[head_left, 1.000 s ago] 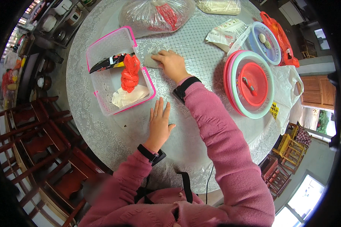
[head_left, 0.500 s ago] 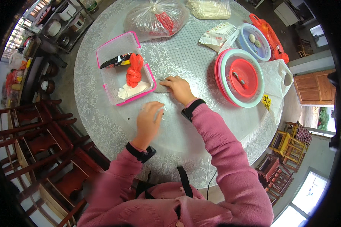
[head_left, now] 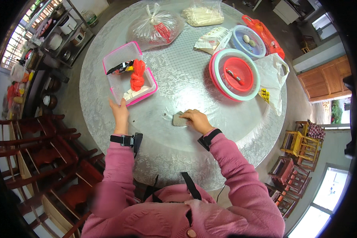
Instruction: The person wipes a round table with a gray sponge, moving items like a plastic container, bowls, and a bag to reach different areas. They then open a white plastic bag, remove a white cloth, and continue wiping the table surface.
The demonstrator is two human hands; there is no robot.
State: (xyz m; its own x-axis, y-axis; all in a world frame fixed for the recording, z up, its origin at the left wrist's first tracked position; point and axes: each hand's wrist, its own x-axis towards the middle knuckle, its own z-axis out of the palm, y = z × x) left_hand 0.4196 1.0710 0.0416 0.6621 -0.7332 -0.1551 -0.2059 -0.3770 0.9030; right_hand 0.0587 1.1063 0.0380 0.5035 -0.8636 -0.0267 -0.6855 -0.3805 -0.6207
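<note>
My right hand is closed on the edge of a small grey pad, likely a folded cloth or sponge, pressed flat on the table. At the near corner of a clear plastic box with a bright pink rim, my left hand has its thumb and fingers apart, straddling the corner. Inside the box lie a knotted red plastic bag, a black packet and some white paper or tissue.
A round table wears a lacy cover under clear plastic. Stacked basins stand to the right, beside a blue basin, a white bag and a red bag. Farther back sit a tied clear bag and packed noodle-like sticks.
My left hand has moved left to the box's near corner. The right hand has drawn the grey pad nearer and away from the box. The whole view has shifted somewhat.
</note>
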